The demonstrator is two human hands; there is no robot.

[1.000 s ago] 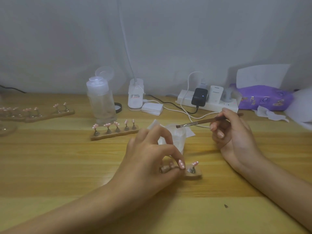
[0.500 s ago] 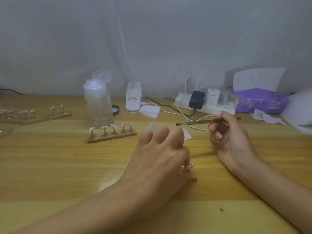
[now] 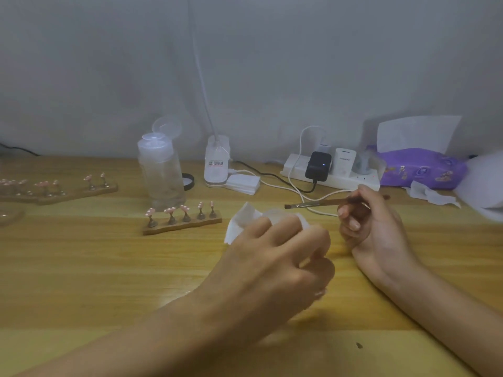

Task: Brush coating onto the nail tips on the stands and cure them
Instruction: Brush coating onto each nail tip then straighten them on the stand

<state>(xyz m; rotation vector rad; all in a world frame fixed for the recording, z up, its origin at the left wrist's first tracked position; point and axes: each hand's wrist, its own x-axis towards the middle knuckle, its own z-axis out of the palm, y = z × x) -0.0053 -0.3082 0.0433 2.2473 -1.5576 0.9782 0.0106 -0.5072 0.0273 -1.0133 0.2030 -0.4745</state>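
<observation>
My left hand (image 3: 275, 265) is curled over a small nail stand at the table's middle. Only a pink nail tip (image 3: 320, 293) peeks out under the fingers; the rest of the stand is hidden. My right hand (image 3: 370, 224) pinches a thin brown brush (image 3: 313, 204), held level with its flat bristles pointing left, above the table and apart from the left hand. A wooden stand with several pink nail tips (image 3: 181, 221) sits to the left. More stands with tips (image 3: 54, 187) lie at the far left.
A white pad (image 3: 241, 223) and a small clear jar (image 3: 272, 213) lie just behind my left hand. A clear bottle with its flip cap open (image 3: 160, 172), a lamp base (image 3: 216, 163), a power strip with chargers (image 3: 330, 175) and a purple tissue pack (image 3: 420, 167) line the back.
My left hand closed over the small stand and drew toward me, hiding all but one tip. The right hand kept the brush nearly still.
</observation>
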